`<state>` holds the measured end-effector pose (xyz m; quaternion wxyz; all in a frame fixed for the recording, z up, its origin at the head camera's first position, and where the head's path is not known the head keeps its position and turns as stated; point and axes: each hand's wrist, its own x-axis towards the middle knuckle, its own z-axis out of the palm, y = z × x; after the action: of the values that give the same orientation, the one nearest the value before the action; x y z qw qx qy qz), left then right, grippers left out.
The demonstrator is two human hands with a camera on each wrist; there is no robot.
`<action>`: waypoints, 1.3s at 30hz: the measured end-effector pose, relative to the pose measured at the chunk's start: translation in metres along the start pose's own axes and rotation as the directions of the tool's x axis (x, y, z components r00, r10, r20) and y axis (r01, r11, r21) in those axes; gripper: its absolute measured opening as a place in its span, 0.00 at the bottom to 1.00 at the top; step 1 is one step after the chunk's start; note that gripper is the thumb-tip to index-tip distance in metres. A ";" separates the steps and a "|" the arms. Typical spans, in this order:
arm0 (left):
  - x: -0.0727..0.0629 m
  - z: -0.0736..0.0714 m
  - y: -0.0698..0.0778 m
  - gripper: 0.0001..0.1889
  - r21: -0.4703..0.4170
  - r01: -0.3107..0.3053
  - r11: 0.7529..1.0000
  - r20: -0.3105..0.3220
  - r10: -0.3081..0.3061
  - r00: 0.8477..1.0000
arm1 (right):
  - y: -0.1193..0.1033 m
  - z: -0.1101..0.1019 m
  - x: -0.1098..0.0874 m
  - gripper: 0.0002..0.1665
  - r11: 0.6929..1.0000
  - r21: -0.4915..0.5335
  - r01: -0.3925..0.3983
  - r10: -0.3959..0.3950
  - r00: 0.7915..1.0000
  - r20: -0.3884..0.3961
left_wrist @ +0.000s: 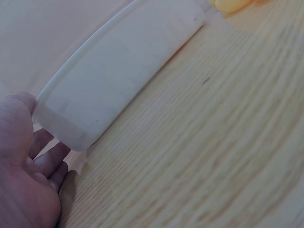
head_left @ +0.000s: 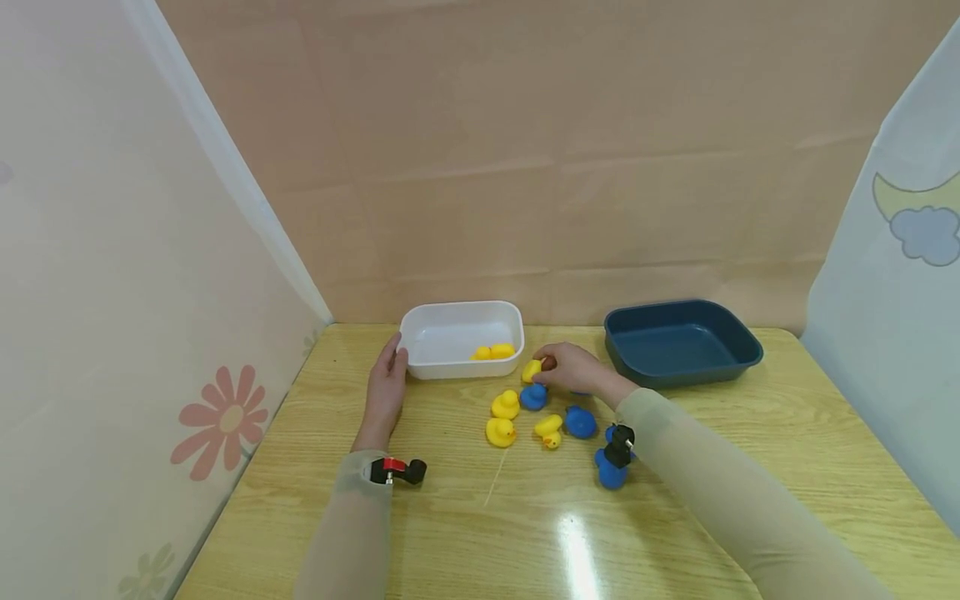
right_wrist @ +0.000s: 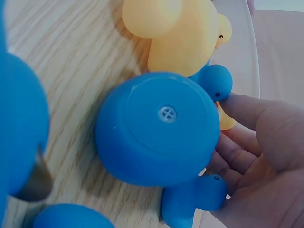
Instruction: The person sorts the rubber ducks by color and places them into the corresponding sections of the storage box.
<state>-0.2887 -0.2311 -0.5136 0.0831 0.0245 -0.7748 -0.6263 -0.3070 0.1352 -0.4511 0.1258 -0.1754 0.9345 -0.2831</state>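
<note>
My left hand rests against the left end of a white tray, its thumb by the near corner. In the left wrist view the thumb touches the tray's rim and the other fingers lie along its end. Between thumb and fingers, my right hand pinches a yellow rubber duck just outside the tray's near right corner. A blue rubber duck stands right below those fingertips. In the right wrist view, an overturned blue duck shows its flat base and partly hides the held duck.
Yellow ducks lie in the white tray's right side. A dark blue tray stands at the back right. More yellow ducks and blue ducks are scattered mid-table, some under the right forearm. Cloth walls rise behind and beside the table.
</note>
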 end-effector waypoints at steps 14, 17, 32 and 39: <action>-0.002 0.000 0.002 0.32 0.016 0.003 1.000 -0.012 -0.003 1.000 | -0.002 -0.012 -0.003 0.29 0.999 0.043 -0.001 0.003 0.999 -0.043; -0.003 -0.001 0.002 0.32 0.015 0.006 1.000 -0.012 -0.006 1.000 | -0.006 -0.016 -0.005 0.29 0.998 0.065 0.016 -0.012 0.998 -0.063; -0.003 -0.001 0.002 0.32 0.014 0.003 1.000 -0.003 -0.003 1.000 | -0.024 -0.032 -0.012 0.27 0.987 0.144 0.065 -0.042 0.987 -0.154; -0.003 0.000 0.003 0.32 0.009 0.005 1.000 -0.002 -0.005 1.000 | -0.031 -0.032 -0.012 0.31 0.981 0.177 0.077 -0.041 0.979 -0.201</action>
<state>-0.2859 -0.2303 -0.5106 0.0824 0.0277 -0.7773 -0.6231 -0.2994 0.1316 -0.4056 0.0400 -0.1619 0.9065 -0.3879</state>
